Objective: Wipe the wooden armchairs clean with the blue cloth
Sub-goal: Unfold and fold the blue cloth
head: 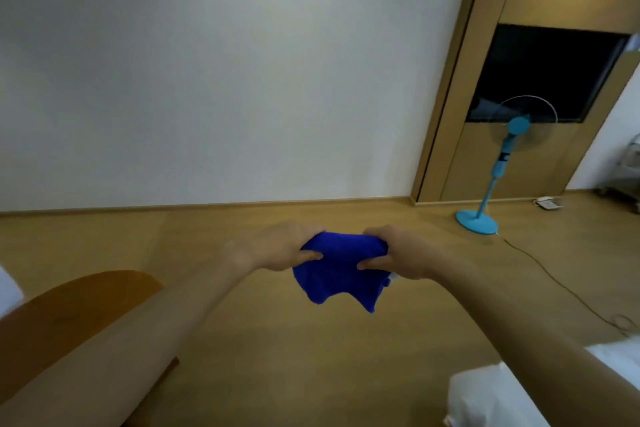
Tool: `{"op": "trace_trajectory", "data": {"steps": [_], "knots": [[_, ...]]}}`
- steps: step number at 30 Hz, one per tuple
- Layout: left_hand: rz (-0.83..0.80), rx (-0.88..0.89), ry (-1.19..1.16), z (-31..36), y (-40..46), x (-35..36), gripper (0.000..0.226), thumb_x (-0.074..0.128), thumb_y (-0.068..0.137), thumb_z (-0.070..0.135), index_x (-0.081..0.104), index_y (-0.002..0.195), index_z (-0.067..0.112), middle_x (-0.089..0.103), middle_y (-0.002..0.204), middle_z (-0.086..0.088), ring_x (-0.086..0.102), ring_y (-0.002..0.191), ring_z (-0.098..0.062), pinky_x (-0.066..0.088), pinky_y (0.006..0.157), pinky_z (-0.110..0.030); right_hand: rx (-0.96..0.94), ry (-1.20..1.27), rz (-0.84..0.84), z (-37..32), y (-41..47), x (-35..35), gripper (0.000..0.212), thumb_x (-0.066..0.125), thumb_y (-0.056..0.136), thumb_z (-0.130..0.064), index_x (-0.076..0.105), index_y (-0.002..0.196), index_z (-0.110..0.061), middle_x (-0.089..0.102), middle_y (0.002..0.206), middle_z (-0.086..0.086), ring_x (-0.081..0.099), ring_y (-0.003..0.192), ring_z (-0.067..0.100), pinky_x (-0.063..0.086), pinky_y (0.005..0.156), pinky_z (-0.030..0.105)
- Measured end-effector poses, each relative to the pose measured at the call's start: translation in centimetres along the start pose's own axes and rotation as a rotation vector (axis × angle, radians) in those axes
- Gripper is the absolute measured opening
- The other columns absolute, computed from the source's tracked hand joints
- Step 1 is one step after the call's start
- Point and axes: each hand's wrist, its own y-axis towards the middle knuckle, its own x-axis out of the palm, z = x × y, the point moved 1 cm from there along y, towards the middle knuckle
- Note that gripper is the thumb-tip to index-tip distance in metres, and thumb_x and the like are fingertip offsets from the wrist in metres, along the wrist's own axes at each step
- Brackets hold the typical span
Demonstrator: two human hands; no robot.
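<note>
Both hands held the cloth (341, 270) up in the air. The left hand (277, 246) pinched one edge and the right hand (398, 251) pinched the other. A chair (69, 315) sat below the left hand. Folding the cloth flat first would probably help it wipe well.

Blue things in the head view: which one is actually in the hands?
The dark blue cloth, gripped by the left hand and right hand. The light blue fan stands untouched on the floor by the wall.

Both arms outstretched, left hand (280, 246) and right hand (398, 253) close together, fingers curled.
</note>
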Motion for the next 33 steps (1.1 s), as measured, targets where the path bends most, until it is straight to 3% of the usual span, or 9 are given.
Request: {"op": "trace_trajectory", "data": {"steps": [4,9,15,17,20,24,29,33], "knots": [[-0.057,0.112,0.028,-0.7,6.9,-1.5,0.006,0.055,0.095,0.024,0.055,0.100,0.022,0.061,0.095,0.009,0.056,0.084,-0.009,0.048,0.076,-0.028,0.072,0.022,0.053,4.1,2.9,-2.4,0.024,0.071,0.085,-0.045,0.059,0.104,-0.038,0.066,0.089,-0.018,0.062,0.080,0.001,0.043,0.061,0.015],[-0.096,0.153,0.055,-3.2,15.8,-1.8,0.008,0.054,0.096,0.027,0.053,0.102,0.021,0.061,0.097,0.006,0.057,0.086,-0.014,0.049,0.078,-0.033,0.112,0.035,0.074,10.2,8.0,-4.9,0.020,0.073,0.083,-0.046,0.057,0.096,-0.043,0.066,0.087,-0.018,0.062,0.080,0.001,0.044,0.063,0.016],[-0.054,0.079,0.066,-9.2,24.9,-2.9,0.008,0.053,0.096,0.030,0.051,0.100,0.023,0.061,0.094,0.008,0.057,0.082,-0.011,0.047,0.073,-0.029,0.037,-0.004,0.035,16.1,19.5,-8.0,0.022,0.070,0.081,-0.054,0.058,0.095,-0.042,0.068,0.088,-0.015,0.064,0.081,0.005,0.056,0.071,0.029],[-0.024,0.003,0.078,-11.9,26.8,-4.1,0.006,0.052,0.097,0.030,0.049,0.098,0.025,0.059,0.093,0.010,0.056,0.082,-0.011,0.045,0.071,-0.027,-0.012,0.021,0.004,16.8,24.2,-9.0,0.023,0.071,0.081,-0.053,0.058,0.096,-0.041,0.068,0.088,-0.015,0.065,0.081,0.005,0.056,0.070,0.026],[0.027,-0.132,0.072,-15.8,28.2,-6.7,0.010,0.050,0.098,0.029,0.049,0.101,0.019,0.059,0.095,0.005,0.056,0.084,-0.015,0.046,0.073,-0.030,-0.128,0.044,-0.017,15.8,31.2,-10.8,0.023,0.074,0.081,-0.050,0.060,0.096,-0.039,0.067,0.086,-0.016,0.063,0.077,0.003,0.049,0.063,0.017],[0.079,-0.300,0.032,-21.1,26.4,-8.5,0.012,0.051,0.097,0.027,0.050,0.103,0.017,0.061,0.097,0.002,0.058,0.084,-0.017,0.048,0.075,-0.034,-0.292,-0.002,-0.116,12.5,39.8,-10.6,0.027,0.074,0.081,-0.048,0.063,0.098,-0.031,0.069,0.087,-0.012,0.063,0.078,0.005,0.054,0.070,0.025],[0.151,-0.456,0.049,-29.3,22.1,-11.7,0.013,0.051,0.097,0.031,0.051,0.103,0.020,0.062,0.097,0.003,0.059,0.085,-0.016,0.051,0.078,-0.041,-0.472,-0.001,-0.173,5.7,49.7,-8.3,0.025,0.072,0.082,-0.051,0.061,0.098,-0.035,0.067,0.087,-0.016,0.062,0.076,0.000,0.048,0.062,0.016],[0.184,-0.546,0.067,-35.6,18.7,-14.2,0.014,0.052,0.096,0.032,0.052,0.106,0.022,0.062,0.097,0.005,0.060,0.086,-0.015,0.051,0.078,-0.043,-0.560,0.021,-0.195,-0.3,55.9,-5.9,0.025,0.072,0.083,-0.049,0.061,0.098,-0.033,0.067,0.088,-0.015,0.062,0.077,0.004,0.048,0.064,0.018]]}}
